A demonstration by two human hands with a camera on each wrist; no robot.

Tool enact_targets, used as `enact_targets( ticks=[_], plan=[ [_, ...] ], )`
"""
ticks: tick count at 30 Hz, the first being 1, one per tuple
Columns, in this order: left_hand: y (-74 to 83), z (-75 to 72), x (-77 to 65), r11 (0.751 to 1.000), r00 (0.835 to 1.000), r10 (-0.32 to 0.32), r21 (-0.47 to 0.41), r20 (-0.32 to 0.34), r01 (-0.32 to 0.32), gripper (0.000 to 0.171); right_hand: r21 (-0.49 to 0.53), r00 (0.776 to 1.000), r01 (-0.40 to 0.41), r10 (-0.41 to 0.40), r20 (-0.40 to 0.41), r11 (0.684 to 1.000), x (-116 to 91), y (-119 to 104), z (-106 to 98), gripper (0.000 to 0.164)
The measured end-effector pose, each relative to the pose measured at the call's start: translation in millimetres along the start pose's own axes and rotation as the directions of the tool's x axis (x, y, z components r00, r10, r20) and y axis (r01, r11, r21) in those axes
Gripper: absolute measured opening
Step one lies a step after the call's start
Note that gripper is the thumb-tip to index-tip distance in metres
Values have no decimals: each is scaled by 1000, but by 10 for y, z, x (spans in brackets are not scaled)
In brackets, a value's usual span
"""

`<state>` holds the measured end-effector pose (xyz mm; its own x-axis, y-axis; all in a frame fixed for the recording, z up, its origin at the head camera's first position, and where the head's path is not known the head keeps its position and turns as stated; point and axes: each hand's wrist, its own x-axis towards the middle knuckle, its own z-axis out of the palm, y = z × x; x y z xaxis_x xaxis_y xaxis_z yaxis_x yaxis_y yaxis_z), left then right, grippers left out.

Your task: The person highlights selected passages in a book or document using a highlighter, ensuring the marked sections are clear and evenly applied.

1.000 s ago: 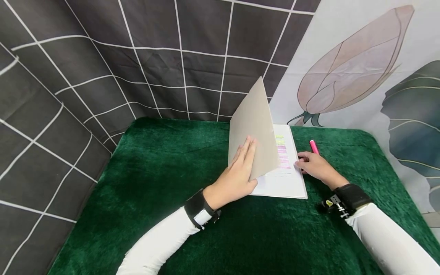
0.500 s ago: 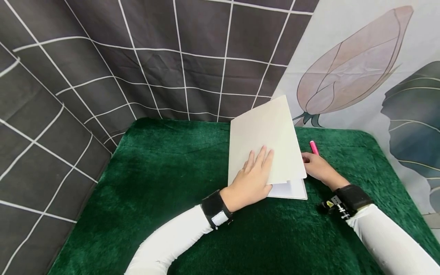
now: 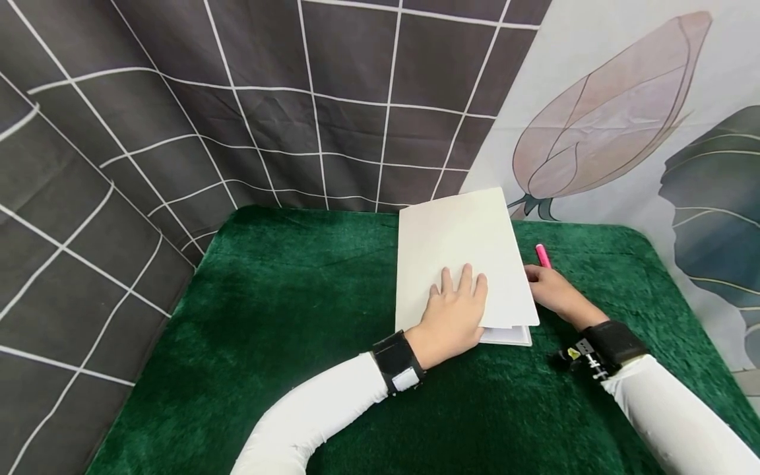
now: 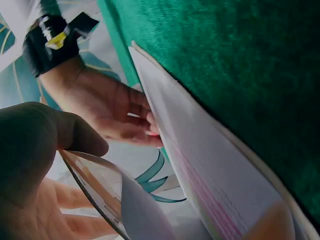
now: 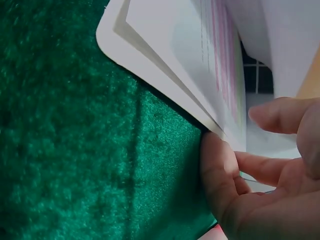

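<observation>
A thin book (image 3: 460, 231) with a pale stiff cover lies at the table's back right, its cover tilted slightly above the pages. My left hand (image 3: 454, 323) rests on the cover with fingers spread; in the left wrist view its thumb (image 4: 87, 137) is at the cover's edge. My right hand (image 3: 552, 290) is at the book's right side. In the right wrist view, a fingertip (image 5: 212, 142) touches the book's lower edge, while the thumb stands apart from the pages (image 5: 180, 50), which carry pink and green lines. A pink highlighter (image 3: 543, 256) lies just beyond the right hand.
Green plush cloth (image 3: 285, 284) covers the table. A dark gridded curtain (image 3: 267, 119) hangs behind and to the left, and a pale printed cloth (image 3: 611, 132) hangs at the right. Both wrists wear black straps.
My left hand has moved right and swung the cover from nearly upright down over the pages, which are now mostly hidden from above. The right hand has shifted slightly away from the pages.
</observation>
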<state>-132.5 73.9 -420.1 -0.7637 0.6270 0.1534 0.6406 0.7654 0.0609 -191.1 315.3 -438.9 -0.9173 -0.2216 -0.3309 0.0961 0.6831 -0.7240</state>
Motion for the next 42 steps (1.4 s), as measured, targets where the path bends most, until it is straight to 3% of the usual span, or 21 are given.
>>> enact_targets(
  ticks=[8,17,22,26,35,42],
  plan=[
    [78,118,8,994,999,21,106,39,-25,80,92,999,-26,23,32,995,-15,13,-12,60],
    [90,192,0,990,998,47,133,50,-53,74,134,999,-42,39,28,990,-10,-15,5,53],
    [100,190,7,992,997,38,119,71,-46,73,30,1000,4,-4,-12,1000,-8,-35,38,53],
    [103,170,16,996,991,24,82,133,-35,71,-97,997,36,-42,-68,995,0,-45,71,54],
    [80,192,64,999,954,-8,42,301,-5,79,-274,987,81,-114,-108,958,20,-44,111,55],
    [1,175,49,999,952,25,32,304,-36,82,-333,986,74,-119,-116,940,11,-71,130,60]
  ],
)
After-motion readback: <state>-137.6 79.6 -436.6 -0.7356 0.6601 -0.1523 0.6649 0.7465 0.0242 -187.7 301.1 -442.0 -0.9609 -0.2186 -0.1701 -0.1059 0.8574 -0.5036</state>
